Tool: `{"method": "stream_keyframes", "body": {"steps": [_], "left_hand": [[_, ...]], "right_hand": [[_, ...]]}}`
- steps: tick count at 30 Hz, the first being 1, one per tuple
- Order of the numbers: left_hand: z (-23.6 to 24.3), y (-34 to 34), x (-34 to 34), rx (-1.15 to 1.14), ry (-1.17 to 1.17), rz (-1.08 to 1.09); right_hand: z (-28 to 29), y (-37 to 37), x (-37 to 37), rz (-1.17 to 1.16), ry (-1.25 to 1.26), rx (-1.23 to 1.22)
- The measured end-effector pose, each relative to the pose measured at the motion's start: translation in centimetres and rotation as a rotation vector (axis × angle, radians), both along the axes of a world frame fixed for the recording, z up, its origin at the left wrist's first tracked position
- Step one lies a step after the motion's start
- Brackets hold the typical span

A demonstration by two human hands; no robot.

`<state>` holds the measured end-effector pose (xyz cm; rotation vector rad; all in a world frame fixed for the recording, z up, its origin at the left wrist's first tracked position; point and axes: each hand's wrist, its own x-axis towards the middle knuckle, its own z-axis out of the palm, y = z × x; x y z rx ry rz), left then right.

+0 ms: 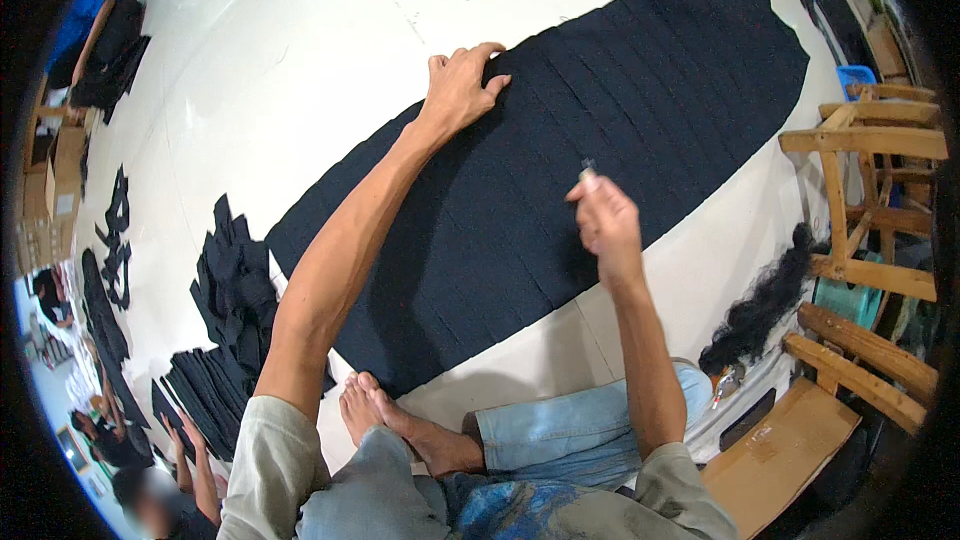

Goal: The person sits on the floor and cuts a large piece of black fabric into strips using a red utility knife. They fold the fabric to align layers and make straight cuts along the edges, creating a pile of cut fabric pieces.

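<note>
Spread across most of the view, a pale, glossy surface (pixel 280 70), floor or desk hard to tell, crossed by thin seams. Along the right edge, bare wooden frames (pixel 865 143) like stools or chairs; just beside the upper one, a blue container (pixel 855 73). Lower right, a flat brown cardboard piece (pixel 785 450) near wooden bars (pixel 868 350). At far left, cardboard boxes (pixel 62 180); below, a bluish-white stretch of room, small and blurred. Bright light, with faint sheen and soft shadows.
</note>
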<state>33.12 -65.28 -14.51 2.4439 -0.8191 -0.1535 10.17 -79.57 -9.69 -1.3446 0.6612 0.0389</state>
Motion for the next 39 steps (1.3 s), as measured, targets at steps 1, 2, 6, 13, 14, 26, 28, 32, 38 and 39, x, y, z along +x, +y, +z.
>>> {"method": "stream_keyframes", "body": {"steps": [1,2,6,13,14,26,28,32,38,39], "left_hand": [[0.3,1.1,-0.3,0.011,0.013,0.016],[0.5,2.2,-0.7,0.028,0.029,0.029],[1.9,8.1,-2.7,0.185,0.138,0.115],[2.8,24.3,-9.4,0.224,-0.040,0.244],[2.7,26.2,-10.1,0.221,-0.035,0.277],[2.4,26.7,-26.9,0.047,-0.248,0.612],[2.2,26.6,-29.7,-0.101,-0.061,0.788],[1.9,28.6,-31.9,-0.111,0.264,0.944],[2.8,28.9,-27.9,0.117,0.402,0.738],[3.1,28.8,-27.2,0.093,0.426,0.696]], "right_hand": [[0.4,1.2,-0.6,0.111,-0.038,-0.061],[1.0,2.0,-1.0,0.213,-0.088,-0.109],[2.6,4.7,-2.1,0.181,-0.093,-0.311],[0.7,9.1,-7.7,0.231,-0.063,-0.376],[0.5,9.6,-8.7,0.276,0.068,-0.406],[-0.5,11.3,-17.3,-0.065,0.075,-0.800],[-0.8,10.3,-18.1,-0.198,0.016,-0.813],[-1.1,9.5,-19.1,-0.012,0.143,-0.995],[-1.4,13.4,-17.6,0.117,-0.042,-1.109],[-1.5,14.1,-17.3,0.094,-0.023,-1.080]]}}
